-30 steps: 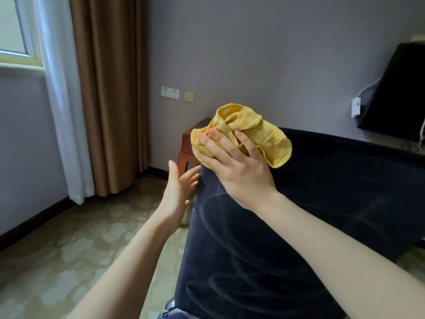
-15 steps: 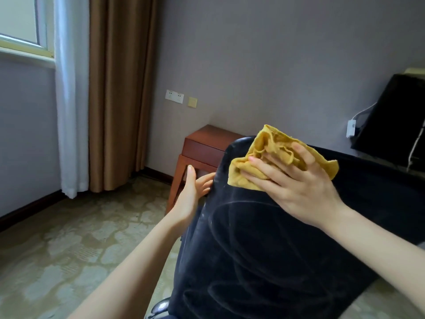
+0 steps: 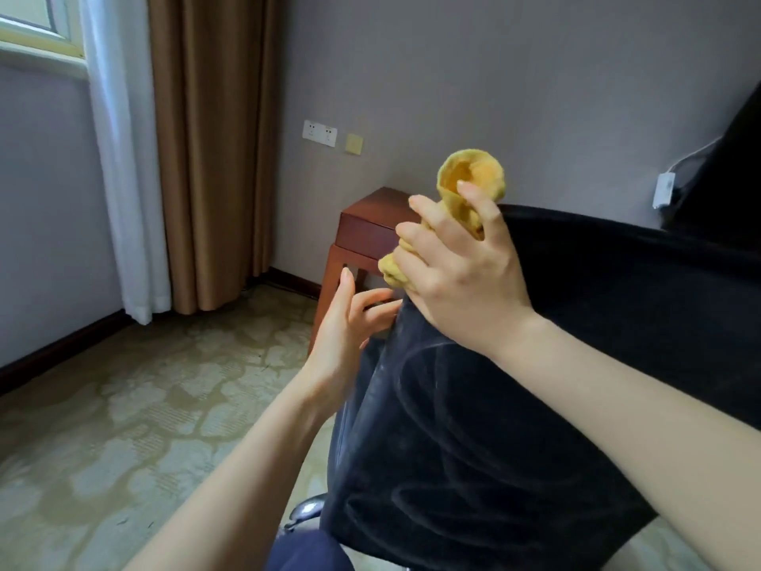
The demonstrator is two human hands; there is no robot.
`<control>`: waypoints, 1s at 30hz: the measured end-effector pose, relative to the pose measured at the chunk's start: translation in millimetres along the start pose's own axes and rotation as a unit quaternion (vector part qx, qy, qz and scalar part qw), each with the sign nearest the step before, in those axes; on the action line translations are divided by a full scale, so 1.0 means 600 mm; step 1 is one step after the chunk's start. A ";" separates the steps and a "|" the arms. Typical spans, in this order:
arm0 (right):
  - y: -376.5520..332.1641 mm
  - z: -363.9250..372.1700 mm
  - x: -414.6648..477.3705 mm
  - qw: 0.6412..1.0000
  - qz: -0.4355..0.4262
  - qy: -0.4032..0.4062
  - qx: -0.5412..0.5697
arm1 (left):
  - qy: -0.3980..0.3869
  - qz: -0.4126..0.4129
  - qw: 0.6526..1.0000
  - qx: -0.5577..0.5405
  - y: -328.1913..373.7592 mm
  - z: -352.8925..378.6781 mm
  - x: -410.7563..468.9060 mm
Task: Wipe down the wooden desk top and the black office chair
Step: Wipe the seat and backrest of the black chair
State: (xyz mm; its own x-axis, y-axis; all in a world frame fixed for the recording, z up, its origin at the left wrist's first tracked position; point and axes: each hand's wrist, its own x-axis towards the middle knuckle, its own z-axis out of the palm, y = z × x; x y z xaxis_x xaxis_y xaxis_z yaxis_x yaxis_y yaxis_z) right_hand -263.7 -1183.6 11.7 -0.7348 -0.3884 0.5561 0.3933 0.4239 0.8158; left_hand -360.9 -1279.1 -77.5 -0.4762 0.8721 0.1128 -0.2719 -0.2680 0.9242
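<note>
Grey wall behind the chair (image 3: 514, 426). My left hand (image 3: 346, 323), open, braces its left edge; my right hand (image 3: 457, 278) grips the cloth (image 3: 469, 179) at its top corner. I should flatten the cloth and press firmly.

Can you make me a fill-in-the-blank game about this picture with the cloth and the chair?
1. The right hand is holding a cloth whose colour is ____.
2. The left hand is open, its fingers by the edge of the black ____.
3. The small table behind the chair is made of ____.
4. The long curtain beside the window is ____.

Missing words: yellow; chair; wood; brown
</note>
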 end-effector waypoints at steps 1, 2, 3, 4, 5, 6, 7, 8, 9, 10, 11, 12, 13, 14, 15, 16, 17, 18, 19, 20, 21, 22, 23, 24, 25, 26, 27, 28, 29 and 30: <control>-0.019 0.008 -0.009 0.999 -0.021 -0.025 -0.011 | -0.007 -0.008 1.000 -0.021 0.001 -0.004 0.001; -0.037 0.016 -0.023 0.997 -0.043 -0.056 -0.017 | -0.011 -0.013 0.999 -0.031 0.000 -0.009 0.003; -0.052 0.023 -0.037 0.994 -0.062 -0.084 -0.018 | -0.009 -0.018 0.999 -0.031 -0.002 -0.013 0.004; -0.064 0.028 -0.052 0.992 -0.074 -0.103 -0.016 | 0.002 -0.024 1.000 -0.019 -0.004 -0.017 0.004; -0.073 0.033 -0.065 0.990 -0.082 -0.114 -0.010 | 0.018 -0.033 0.999 0.011 -0.005 -0.021 0.003; -0.079 0.037 -0.076 0.989 -0.088 -0.117 0.001 | 0.034 -0.044 0.997 0.044 -0.007 -0.027 0.003; -0.083 0.039 -0.084 0.989 -0.095 -0.111 0.016 | 0.048 -0.056 0.995 0.070 -0.010 -0.032 0.003; -0.086 0.042 -0.094 0.990 -0.099 -0.099 0.034 | 0.059 -0.067 0.993 0.083 -0.012 -0.037 0.002; -0.087 0.045 -0.104 0.990 -0.102 -0.086 0.052 | 0.064 -0.070 0.992 0.085 -0.011 -0.040 0.002; -0.086 0.047 -0.114 0.989 -0.106 -0.076 0.073 | 0.066 -0.068 0.992 0.080 -0.010 -0.042 0.002; -0.085 0.048 -0.124 0.987 -0.113 -0.068 0.092 | 0.063 -0.063 0.993 0.076 -0.008 -0.040 0.002; -0.080 0.047 -0.136 0.984 -0.127 -0.061 0.106 | 0.058 -0.056 0.994 0.077 -0.004 -0.035 0.001; -0.073 0.045 -0.150 0.981 -0.146 -0.051 0.116 | 0.052 -0.046 0.994 0.080 0.002 -0.029 0.000; -0.063 0.043 -0.166 0.978 -0.168 -0.041 0.117 | 0.045 -0.037 0.995 0.082 0.007 -0.021 0.000; -0.050 0.040 -0.183 0.975 -0.189 -0.034 0.111 | 0.037 -0.028 0.995 0.085 0.012 -0.011 0.000; -0.034 0.037 -0.202 0.973 -0.203 -0.032 0.101 | 0.029 -0.021 0.996 0.087 0.017 -0.001 0.000; -0.015 0.031 -0.220 0.973 -0.208 -0.030 0.091 | 0.020 -0.013 0.996 0.090 0.022 0.010 -0.001; 0.006 0.025 -0.237 0.975 -0.205 -0.028 0.078 | 0.010 -0.006 0.996 0.094 0.026 0.022 -0.003; 0.026 0.020 -0.252 0.978 -0.195 -0.022 0.065 | 0.002 -0.002 0.995 0.096 0.028 0.031 -0.005; 0.046 0.014 -0.264 0.982 -0.181 -0.014 0.050 | -0.005 0.000 0.995 0.097 0.028 0.040 -0.007; 0.067 0.006 -0.275 0.986 -0.162 -0.007 0.037 | -0.007 0.002 0.995 0.098 0.026 0.050 -0.010; 0.084 0.001 -0.277 0.990 -0.138 0.002 0.028 | -0.002 0.006 0.995 0.101 0.024 0.053 -0.011; 0.098 -0.004 -0.276 0.993 -0.117 0.012 0.018 | 0.008 0.013 0.995 0.103 0.021 0.055 -0.011; 0.111 -0.012 -0.273 0.994 -0.102 0.025 0.005 | 0.016 0.017 0.995 0.099 0.018 0.058 -0.013; 0.122 -0.017 -0.264 0.995 -0.089 0.040 -0.005 | 0.022 0.020 0.995 0.096 0.015 0.059 -0.014; 0.131 -0.021 -0.253 0.995 -0.074 0.059 -0.011 | 0.027 0.022 0.995 0.097 0.012 0.061 -0.016; 0.138 -0.025 -0.238 0.995 -0.057 0.082 -0.015 | 0.030 0.025 0.994 0.100 0.010 0.063 -0.017; 0.144 -0.027 -0.221 0.993 -0.037 0.109 -0.018 | 0.033 0.028 0.994 0.100 0.008 0.064 -0.019; 0.146 -0.028 -0.202 0.990 -0.017 0.137 -0.022 | 0.034 0.032 0.994 0.099 0.008 0.065 -0.020; 0.144 -0.028 -0.183 0.986 0.004 0.164 -0.022 | 0.034 0.034 0.994 0.098 0.008 0.064 -0.020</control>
State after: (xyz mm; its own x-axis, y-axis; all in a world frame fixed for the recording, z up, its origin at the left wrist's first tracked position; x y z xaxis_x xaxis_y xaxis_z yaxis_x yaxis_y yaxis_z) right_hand -139.5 -1118.1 23.8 -0.5162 -0.6326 0.5774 0.4268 0.3945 0.8138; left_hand -324.4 -1275.2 -60.2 -0.5445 0.8236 0.1590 -0.0722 -0.2348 0.9694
